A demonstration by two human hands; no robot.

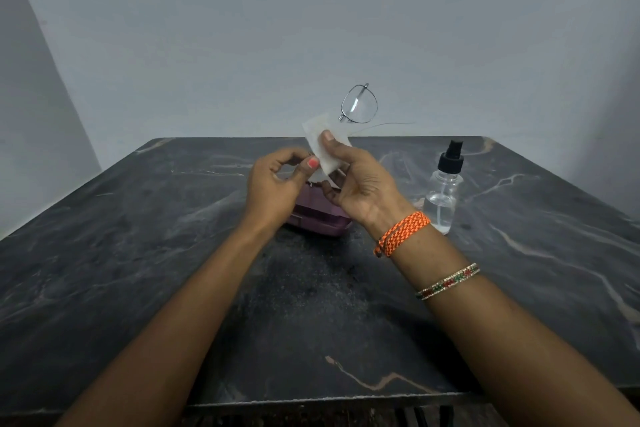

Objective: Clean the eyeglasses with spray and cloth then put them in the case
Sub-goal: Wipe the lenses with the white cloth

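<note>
Thin metal-framed eyeglasses [359,104] are held up above the table's far middle, one lens standing free, the other wrapped in a white cloth [322,140]. My right hand [356,180] pinches the cloth over that lens, thumb on top. My left hand [277,184] sits just left of it, its fingertips touching the cloth's lower edge and the frame. Under both hands lies a purple case [320,218], mostly hidden; I cannot tell whether it is open. A clear spray bottle [443,198] with a black pump stands upright to the right of my right wrist.
The dark marble table [138,253] runs wide on both sides and toward me, ending at a front edge near the bottom. A plain grey wall rises behind it.
</note>
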